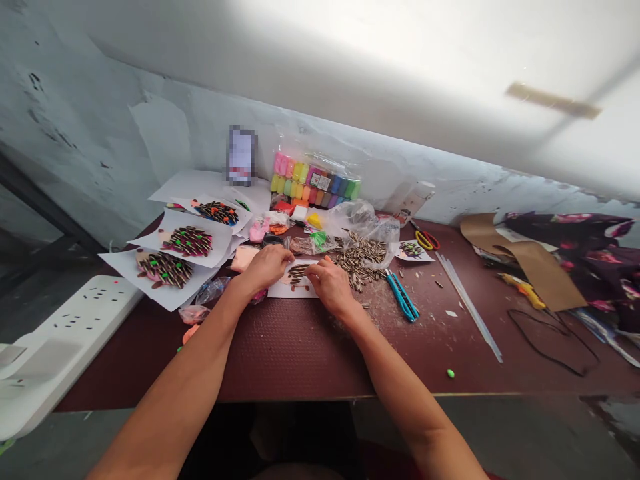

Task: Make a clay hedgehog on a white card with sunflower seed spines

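Between my hands lies a small white card (280,291) with a hedgehog shape on it, its back set with striped sunflower seeds (298,272). My left hand (270,268) rests at the card's upper left, fingers curled and pressed together; what they hold, if anything, is hidden. Over the card's right side, my right hand (331,285) has its fingers pinched close to the seeds. Anything in that pinch is too small to make out. Just beyond the right hand spreads a pile of loose sunflower seeds (361,257), partly in a clear plastic bag (383,233).
Seed hedgehogs on white sheets (173,303) lie at left, beside a white power strip (65,347). Packs of coloured clay (315,180) lean on the wall. To the right are a teal cutter (401,297), scissors (426,239), glue sticks (470,307) and a yellow glue gun (523,290).
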Available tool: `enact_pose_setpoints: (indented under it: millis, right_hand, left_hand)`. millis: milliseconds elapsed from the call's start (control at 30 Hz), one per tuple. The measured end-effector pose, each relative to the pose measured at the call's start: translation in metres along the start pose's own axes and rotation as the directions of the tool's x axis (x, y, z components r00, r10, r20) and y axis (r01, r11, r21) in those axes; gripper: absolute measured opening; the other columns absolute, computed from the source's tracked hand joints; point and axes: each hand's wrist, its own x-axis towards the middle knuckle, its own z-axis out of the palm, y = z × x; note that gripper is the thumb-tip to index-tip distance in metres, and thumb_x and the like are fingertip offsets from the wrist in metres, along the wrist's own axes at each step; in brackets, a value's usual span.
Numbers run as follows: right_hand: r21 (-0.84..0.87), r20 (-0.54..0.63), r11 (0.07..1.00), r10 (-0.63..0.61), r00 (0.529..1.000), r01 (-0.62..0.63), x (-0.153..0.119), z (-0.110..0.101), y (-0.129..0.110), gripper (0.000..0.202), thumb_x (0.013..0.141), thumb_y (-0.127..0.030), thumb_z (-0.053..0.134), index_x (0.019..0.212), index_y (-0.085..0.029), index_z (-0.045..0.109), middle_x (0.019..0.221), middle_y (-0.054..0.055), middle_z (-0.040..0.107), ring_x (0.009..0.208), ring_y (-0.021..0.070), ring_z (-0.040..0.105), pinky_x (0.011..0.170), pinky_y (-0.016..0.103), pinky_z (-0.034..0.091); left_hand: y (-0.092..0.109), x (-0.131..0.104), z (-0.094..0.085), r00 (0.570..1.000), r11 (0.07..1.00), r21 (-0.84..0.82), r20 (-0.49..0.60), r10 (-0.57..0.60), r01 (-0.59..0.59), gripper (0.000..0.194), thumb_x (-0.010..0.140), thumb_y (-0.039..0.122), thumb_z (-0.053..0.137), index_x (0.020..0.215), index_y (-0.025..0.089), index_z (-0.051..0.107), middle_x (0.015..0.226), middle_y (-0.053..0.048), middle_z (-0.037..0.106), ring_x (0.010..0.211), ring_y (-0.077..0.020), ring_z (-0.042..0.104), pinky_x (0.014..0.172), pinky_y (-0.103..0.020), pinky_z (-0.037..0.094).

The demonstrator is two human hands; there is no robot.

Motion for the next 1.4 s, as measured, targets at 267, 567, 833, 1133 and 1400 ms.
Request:
enact_pose_setpoints:
  millis: [267,567,833,1133,1400]
  right_hand:
    - [-0.082,0.014,0.996,-0.022,1.0,0.023,0.0004,0.0007,-0.0022,0.026,0.098,-0.022,0.049,0.097,-0.025,0.075,0.084,0.002,0.067,0.079,0.0139,0.06,0.103,0.029,0.037]
    - [-0.133,0.061,0.99,-0.038,0.997,0.046,0.0014,0.0017,-0.0031,0.03,0.099,-0.021,0.045,0.1,-0.025,0.075,0.089,0.002,0.069,0.081,0.0144,0.061,0.11,0.03,0.03]
    - [-0.158,0.074,0.986,-0.049,0.996,0.06,0.0029,0.006,-0.0015,0.031,0.099,-0.021,0.044,0.096,-0.025,0.075,0.09,0.002,0.069,0.08,0.0142,0.06,0.106,0.03,0.03]
    - [-0.173,0.107,0.983,-0.052,0.993,0.07,0.0039,0.0027,-0.0047,0.027,0.097,-0.02,0.047,0.097,-0.023,0.075,0.092,0.004,0.068,0.084,0.0154,0.061,0.101,0.03,0.034]
    - [-0.08,0.046,0.997,-0.004,0.999,0.007,0.0029,0.0031,-0.0048,0.021,0.097,-0.023,0.051,0.098,-0.023,0.072,0.093,0.002,0.071,0.084,0.0145,0.063,0.105,0.03,0.035]
  left_hand:
    - [0.0014,-0.0002,-0.0004,1.0,1.0,-0.007,0.002,-0.003,0.003,0.031,0.086,0.012,0.05,0.099,0.018,0.077,0.099,-0.009,0.074,0.096,-0.0228,0.065,0.089,-0.032,0.048]
    - [0.0034,-0.0004,-0.0017,1.0,1.0,0.006,0.012,0.0,0.0,0.032,0.086,0.011,0.049,0.099,0.017,0.077,0.099,-0.009,0.074,0.096,-0.0234,0.065,0.089,-0.032,0.048]
    - [0.0042,-0.0006,-0.0022,1.0,1.0,0.022,0.01,-0.005,0.005,0.032,0.086,0.011,0.049,0.099,0.019,0.078,0.099,-0.009,0.073,0.095,-0.0229,0.065,0.088,-0.032,0.048]
    - [0.0026,-0.0002,0.0,1.0,1.0,0.017,0.005,-0.006,0.006,0.032,0.086,0.011,0.049,0.1,0.018,0.078,0.099,-0.009,0.073,0.096,-0.0234,0.065,0.089,-0.032,0.048]
    - [0.002,-0.0003,0.0005,1.0,1.0,0.003,-0.001,-0.008,0.008,0.032,0.086,0.012,0.049,0.099,0.019,0.078,0.098,-0.009,0.073,0.096,-0.023,0.065,0.089,-0.032,0.048]
